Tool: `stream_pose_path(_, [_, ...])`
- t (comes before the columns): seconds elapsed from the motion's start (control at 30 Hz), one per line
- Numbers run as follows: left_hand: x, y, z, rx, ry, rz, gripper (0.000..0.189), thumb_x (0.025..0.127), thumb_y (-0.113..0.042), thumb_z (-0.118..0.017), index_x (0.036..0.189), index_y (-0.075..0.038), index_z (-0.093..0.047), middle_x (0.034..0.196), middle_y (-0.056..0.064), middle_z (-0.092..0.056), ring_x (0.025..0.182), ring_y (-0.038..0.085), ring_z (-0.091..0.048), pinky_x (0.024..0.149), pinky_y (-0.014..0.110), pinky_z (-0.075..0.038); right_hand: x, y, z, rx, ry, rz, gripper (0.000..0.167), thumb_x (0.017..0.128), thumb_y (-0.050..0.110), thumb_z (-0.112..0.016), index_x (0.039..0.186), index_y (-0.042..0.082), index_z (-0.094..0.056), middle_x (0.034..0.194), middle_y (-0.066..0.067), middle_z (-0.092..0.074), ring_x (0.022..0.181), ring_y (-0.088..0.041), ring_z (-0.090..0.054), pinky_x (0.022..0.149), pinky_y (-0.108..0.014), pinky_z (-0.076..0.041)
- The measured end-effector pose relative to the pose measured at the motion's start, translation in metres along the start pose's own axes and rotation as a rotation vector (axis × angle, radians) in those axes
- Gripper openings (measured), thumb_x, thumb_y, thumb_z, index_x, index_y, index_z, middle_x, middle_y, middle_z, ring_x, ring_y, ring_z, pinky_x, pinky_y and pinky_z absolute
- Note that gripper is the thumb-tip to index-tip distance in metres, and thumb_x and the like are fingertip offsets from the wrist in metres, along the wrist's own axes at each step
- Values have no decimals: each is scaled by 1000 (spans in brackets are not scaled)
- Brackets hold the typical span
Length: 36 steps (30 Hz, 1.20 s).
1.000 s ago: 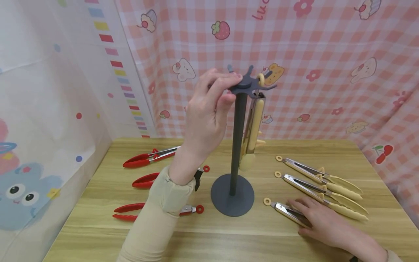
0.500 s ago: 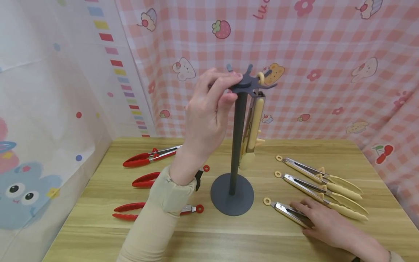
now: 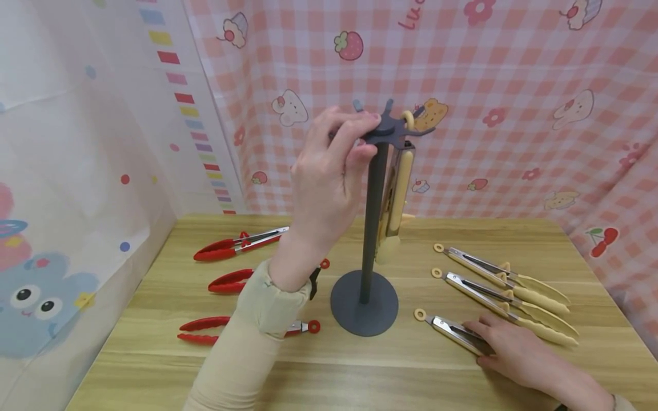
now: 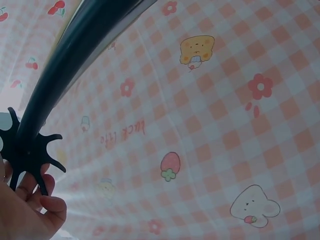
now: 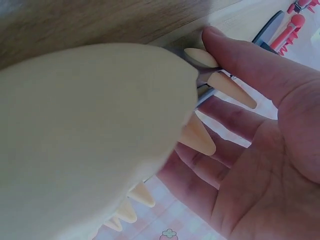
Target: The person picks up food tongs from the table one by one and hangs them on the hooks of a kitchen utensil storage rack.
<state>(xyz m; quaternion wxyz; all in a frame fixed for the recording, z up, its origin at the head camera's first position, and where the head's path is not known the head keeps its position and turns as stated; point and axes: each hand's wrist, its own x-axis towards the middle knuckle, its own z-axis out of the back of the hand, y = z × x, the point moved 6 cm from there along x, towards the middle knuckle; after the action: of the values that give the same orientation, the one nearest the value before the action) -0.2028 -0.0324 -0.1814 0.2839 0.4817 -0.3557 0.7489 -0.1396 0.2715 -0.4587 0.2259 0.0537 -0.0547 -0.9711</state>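
Observation:
My left hand [image 3: 326, 171] grips the hooked top [image 3: 393, 134] of a dark grey upright stand, fingers above and thumb below. In the left wrist view, that hand [image 4: 30, 215] holds between the curved hooks [image 4: 50, 137]. Cream-handled tongs [image 3: 402, 188] hang by their ring from one hook. At the right, my right hand [image 3: 519, 351] holds the nearest cream tongs [image 3: 454, 333], which lie on the table. The right wrist view shows the thumb and fingers [image 5: 240, 117] on either side of these tongs, whose cream head [image 5: 95, 130] fills the left.
Two more cream tongs [image 3: 478, 265] lie beyond my right hand. Several red tongs [image 3: 215, 251] lie at the left, partly behind my left forearm. The stand's round base [image 3: 354, 314] rests mid-table. A pink checked curtain [image 3: 462, 85] hangs behind.
My right hand has slid slightly to the right along the nearest cream tongs. The stand's hooks and the hanging tongs have shifted slightly, while my left hand keeps hold of the top.

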Motion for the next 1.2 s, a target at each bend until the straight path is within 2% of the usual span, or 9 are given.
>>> stream_pose_path(0.2, [0, -1, 0, 34, -6, 4, 75, 106, -62, -23, 124, -8, -72, 121, 15, -68, 110, 27, -68, 78, 38, -63, 1, 1, 1, -14, -7, -5, 53, 77, 27, -94, 123, 15, -71, 103, 11, -65, 82, 1, -59, 64, -27, -52])
stream_pose_path(0.4, [0, -3, 0, 56, -27, -8, 73, 107, -60, -24, 123, -7, -72, 118, 16, -68, 103, 26, -69, 72, 36, -61, 0, 2, 1, -30, -27, 4, 51, 77, 25, -94, 122, 15, -71, 100, 12, -64, 78, 2, -57, 61, -26, -50])
stream_pose_path(0.67, [1, -5, -1, 80, -23, -6, 71, 106, -59, -26, 122, -7, -72, 117, 15, -68, 104, 25, -67, 72, 36, -59, -1, 3, 1, -45, -67, 29, 49, 76, 22, -93, 119, 17, -70, 95, 13, -61, 74, 2, -53, 57, -26, -46])
stream_pose_path(1.0, [1, -1, 0, 40, -3, -31, 71, 107, -60, -27, 122, -6, -71, 117, 16, -67, 111, 27, -65, 82, 35, -61, -2, 5, 1, -50, -104, 41, 48, 77, 20, -93, 120, 16, -71, 95, 13, -62, 76, 0, -55, 58, -26, -46])
stream_pose_path(1.2, [3, 4, 0, -54, 8, -54, 74, 106, -64, -29, 119, -5, -73, 114, 15, -71, 117, 29, -62, 99, 35, -54, -2, 10, 8, -92, -232, 78, 53, 75, 19, -93, 123, 8, -72, 99, 5, -70, 80, -8, -67, 63, -33, -56])
